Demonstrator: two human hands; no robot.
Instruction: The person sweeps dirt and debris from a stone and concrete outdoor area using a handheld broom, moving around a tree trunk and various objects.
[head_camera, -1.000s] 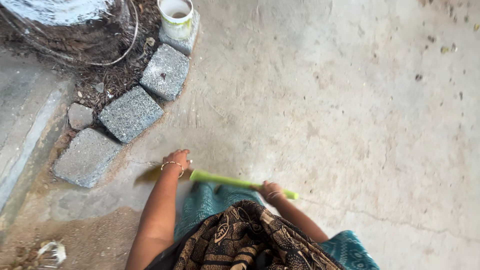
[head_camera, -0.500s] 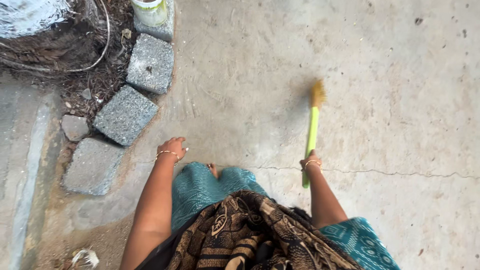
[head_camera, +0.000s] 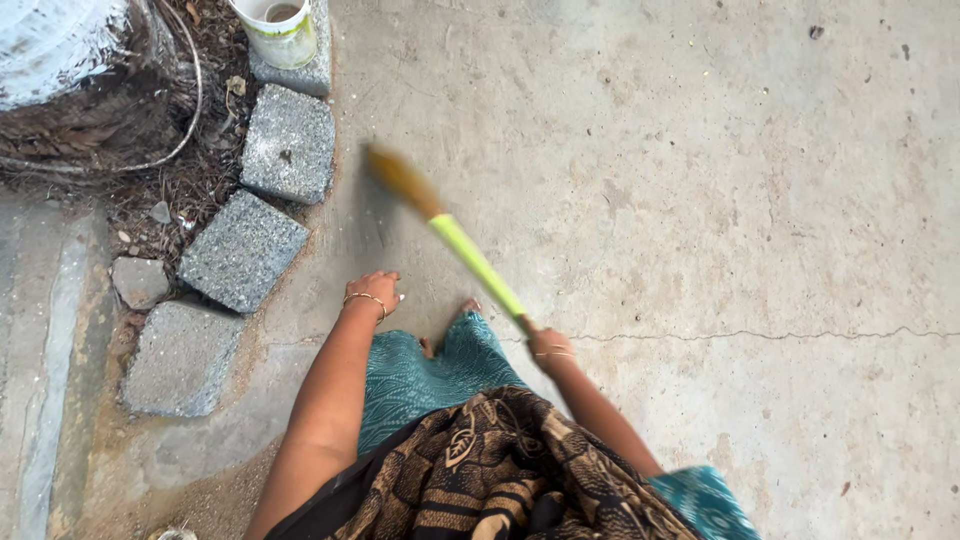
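My right hand grips the end of a broom with a bright green handle. Its brownish bristle head is motion-blurred and points up and to the left over the concrete floor, near the grey paving blocks. My left hand, with a thin bangle at the wrist, hangs in front of my teal skirt, fingers loosely curled, holding nothing. A brown patterned cloth covers my front at the bottom of the view.
A row of grey stone blocks edges a bed of dry soil and twigs on the left. A white pot stands on the top block. A thin crack runs across the concrete at the right.
The broom has swung from pointing straight ahead on my right to pointing up-left toward the stone blocks. One second ago it lay crosswise near my feet. My left hand has stayed low.
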